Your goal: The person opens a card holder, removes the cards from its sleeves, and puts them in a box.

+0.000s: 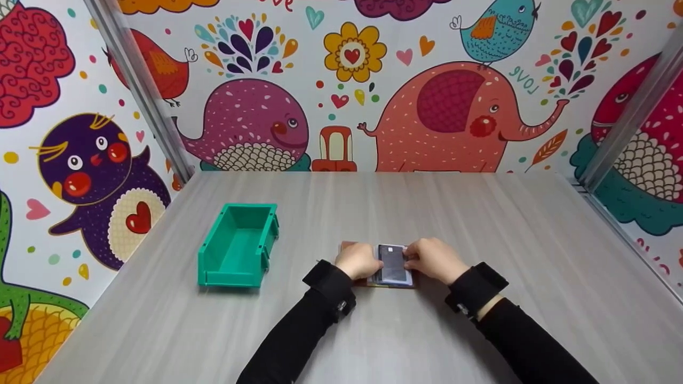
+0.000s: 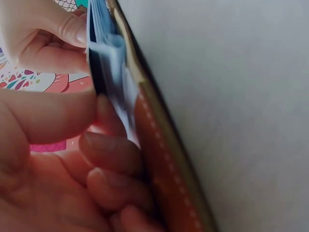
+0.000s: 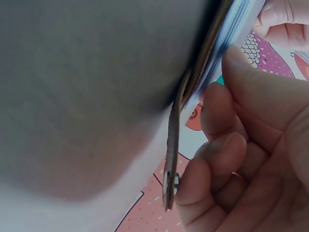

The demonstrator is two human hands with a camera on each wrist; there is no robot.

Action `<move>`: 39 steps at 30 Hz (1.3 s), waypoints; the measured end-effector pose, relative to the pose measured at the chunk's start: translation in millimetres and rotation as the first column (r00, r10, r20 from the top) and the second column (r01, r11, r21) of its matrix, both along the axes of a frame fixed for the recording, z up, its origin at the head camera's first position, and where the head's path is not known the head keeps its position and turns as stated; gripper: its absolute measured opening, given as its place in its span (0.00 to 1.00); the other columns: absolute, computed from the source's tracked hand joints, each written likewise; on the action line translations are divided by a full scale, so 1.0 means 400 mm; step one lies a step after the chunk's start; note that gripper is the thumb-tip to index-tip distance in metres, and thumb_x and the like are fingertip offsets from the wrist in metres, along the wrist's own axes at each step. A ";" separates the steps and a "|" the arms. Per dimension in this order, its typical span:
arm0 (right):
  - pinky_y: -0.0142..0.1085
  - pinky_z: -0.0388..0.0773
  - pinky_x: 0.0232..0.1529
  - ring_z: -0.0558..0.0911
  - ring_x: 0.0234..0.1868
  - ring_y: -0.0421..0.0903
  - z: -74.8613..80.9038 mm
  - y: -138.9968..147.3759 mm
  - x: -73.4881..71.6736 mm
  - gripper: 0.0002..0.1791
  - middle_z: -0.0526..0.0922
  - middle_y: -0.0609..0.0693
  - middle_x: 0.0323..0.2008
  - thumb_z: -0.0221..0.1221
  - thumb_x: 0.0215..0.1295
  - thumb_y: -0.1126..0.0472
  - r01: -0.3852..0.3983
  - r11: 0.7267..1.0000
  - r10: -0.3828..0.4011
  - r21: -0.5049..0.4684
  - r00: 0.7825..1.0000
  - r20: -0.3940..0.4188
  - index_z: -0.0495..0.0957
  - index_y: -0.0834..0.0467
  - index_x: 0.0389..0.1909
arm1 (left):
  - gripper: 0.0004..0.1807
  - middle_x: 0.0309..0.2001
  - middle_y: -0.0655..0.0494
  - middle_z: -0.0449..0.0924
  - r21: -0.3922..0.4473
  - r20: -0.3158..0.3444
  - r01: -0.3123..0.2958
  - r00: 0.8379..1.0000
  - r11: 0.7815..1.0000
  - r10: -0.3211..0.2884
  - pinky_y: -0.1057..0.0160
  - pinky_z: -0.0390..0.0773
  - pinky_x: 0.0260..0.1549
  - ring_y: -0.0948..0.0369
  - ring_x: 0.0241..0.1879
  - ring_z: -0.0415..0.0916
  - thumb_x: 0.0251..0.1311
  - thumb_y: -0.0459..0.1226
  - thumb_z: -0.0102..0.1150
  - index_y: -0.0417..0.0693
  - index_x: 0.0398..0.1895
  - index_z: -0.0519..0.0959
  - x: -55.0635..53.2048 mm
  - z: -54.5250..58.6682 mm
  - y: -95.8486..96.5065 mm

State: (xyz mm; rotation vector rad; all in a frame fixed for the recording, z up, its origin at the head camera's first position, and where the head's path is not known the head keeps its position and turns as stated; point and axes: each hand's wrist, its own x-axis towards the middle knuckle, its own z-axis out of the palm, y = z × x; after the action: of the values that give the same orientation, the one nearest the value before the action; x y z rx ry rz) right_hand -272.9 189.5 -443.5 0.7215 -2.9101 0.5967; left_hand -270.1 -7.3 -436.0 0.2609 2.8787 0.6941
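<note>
Brown stitched wallet (image 2: 166, 164) lies open w/ clr sleeves (image 2: 115, 63) & dk card (image 1: 394, 265).

Cartoon-printed panels (image 1: 368, 96) and metal posts (image 1: 141, 90) enclose the table (image 1: 331, 213) like a booth.

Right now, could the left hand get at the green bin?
Probably yes: only bare tabletop shows between the left hand and the green bin, whose top is open. The hand would likely have to release the card holder first.
</note>
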 end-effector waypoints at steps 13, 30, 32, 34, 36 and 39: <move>0.42 0.74 0.29 0.74 0.25 0.43 0.005 -0.008 -0.001 0.05 0.84 0.46 0.27 0.73 0.52 0.62 0.016 1.000 -0.016 0.020 1.000 -0.003 0.85 0.55 0.26 | 0.14 0.37 0.51 0.82 0.004 0.014 0.002 1.000 1.000 -0.002 0.56 0.77 0.38 0.57 0.32 0.75 0.59 0.45 0.65 0.41 0.31 0.82 -0.008 -0.002 -0.003; 0.41 0.71 0.25 0.70 0.22 0.43 0.005 -0.010 0.000 0.11 0.80 0.44 0.23 0.72 0.53 0.61 0.019 0.999 -0.019 0.029 1.000 0.006 0.80 0.52 0.18 | 0.14 0.37 0.49 0.82 0.033 0.016 0.008 1.000 0.999 -0.009 0.55 0.77 0.41 0.55 0.35 0.76 0.58 0.44 0.66 0.40 0.36 0.83 -0.006 0.001 -0.010; 0.42 0.72 0.25 0.71 0.22 0.43 0.006 -0.010 0.000 0.10 0.81 0.45 0.24 0.73 0.53 0.61 0.025 0.999 -0.025 0.030 1.000 0.008 0.81 0.52 0.19 | 0.14 0.36 0.49 0.82 0.042 0.018 0.010 1.000 0.999 -0.011 0.56 0.77 0.41 0.56 0.34 0.76 0.58 0.43 0.66 0.40 0.35 0.83 -0.006 0.002 -0.012; 0.43 0.73 0.26 0.73 0.23 0.43 0.007 -0.009 0.001 0.08 0.83 0.46 0.25 0.73 0.52 0.61 0.028 0.999 -0.029 0.032 1.000 0.008 0.83 0.53 0.21 | 0.13 0.35 0.50 0.81 0.054 0.028 0.008 1.000 0.999 -0.010 0.56 0.76 0.40 0.56 0.32 0.75 0.58 0.43 0.66 0.40 0.33 0.83 -0.006 0.003 -0.016; 0.43 0.74 0.28 0.74 0.24 0.44 0.007 -0.009 0.002 0.05 0.85 0.47 0.28 0.73 0.52 0.62 0.029 0.999 -0.029 0.033 1.000 0.009 0.85 0.53 0.24 | 0.13 0.33 0.50 0.80 0.065 0.033 0.008 0.999 0.998 -0.010 0.57 0.76 0.39 0.57 0.31 0.74 0.58 0.42 0.66 0.39 0.32 0.82 -0.006 0.003 -0.020; 0.44 0.76 0.30 0.77 0.26 0.44 0.006 -0.009 0.003 0.04 0.86 0.48 0.31 0.73 0.52 0.62 0.030 0.999 -0.030 0.033 0.999 0.011 0.87 0.54 0.28 | 0.12 0.32 0.51 0.80 0.088 0.036 0.008 0.999 0.996 -0.012 0.58 0.76 0.38 0.57 0.31 0.74 0.58 0.41 0.67 0.39 0.33 0.82 -0.007 0.003 -0.026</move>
State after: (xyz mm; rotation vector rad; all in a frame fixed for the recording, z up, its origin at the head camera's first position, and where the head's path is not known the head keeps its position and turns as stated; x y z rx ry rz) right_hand -271.6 186.1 -441.1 0.6788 -2.9423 0.5523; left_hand -272.9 -17.8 -434.7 0.2708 2.8140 0.8168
